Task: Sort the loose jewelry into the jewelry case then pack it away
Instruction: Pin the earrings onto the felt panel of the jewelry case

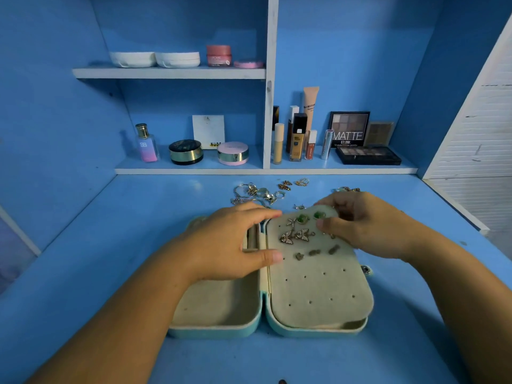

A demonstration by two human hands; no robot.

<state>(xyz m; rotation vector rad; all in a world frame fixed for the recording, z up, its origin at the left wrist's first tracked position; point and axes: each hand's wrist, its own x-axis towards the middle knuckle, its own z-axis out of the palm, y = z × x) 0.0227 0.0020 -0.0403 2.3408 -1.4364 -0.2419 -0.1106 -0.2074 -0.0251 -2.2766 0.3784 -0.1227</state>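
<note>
A teal jewelry case (277, 332) lies open on the blue desk, lined in beige. Its right half carries a beige earring panel (318, 289) with holes; green studs (310, 217), butterfly earrings (295, 236) and small dark studs (315, 252) sit on it. My left hand (230, 245) rests over the left half near the hinge, fingers reaching to the panel's upper left edge. My right hand (363, 225) grips the panel's upper right corner, thumb on top. Loose rings and hoops (260, 194) lie behind the case, with gold earrings (293, 184) further right.
Shelves behind the desk hold a perfume bottle (146, 144), compacts (185, 151), foundation bottles (297, 137) and eyeshadow palettes (368, 155). Upper shelf has white cases (155, 59) and a pink jar (219, 55). A white slatted door (476, 128) stands at right.
</note>
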